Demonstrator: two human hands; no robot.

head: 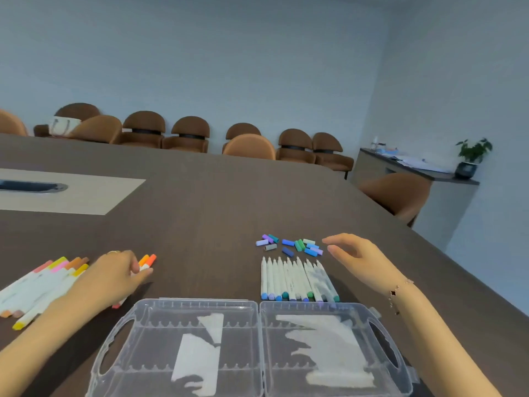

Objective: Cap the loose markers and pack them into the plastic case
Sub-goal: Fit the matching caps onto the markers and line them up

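Observation:
A clear plastic case (259,305) lies open flat at the table's near edge, both halves holding no markers. Behind its right half lies a row of several uncapped white markers (294,279) with blue, green and purple ends. Several loose caps (289,244) in blue, green and purple sit just beyond them. My right hand (357,259) hovers right of the caps, fingers relaxed, holding nothing. At the left lie several capped markers (45,279) in pink, yellow, orange and brown. My left hand (114,276) grips orange-capped markers (147,260) at that pile's right side.
The dark brown table (214,196) has a light inset panel with a cable slot (34,187) at the far left. Brown chairs (189,134) line the far side. A side cabinet with a potted plant (472,156) stands at the right.

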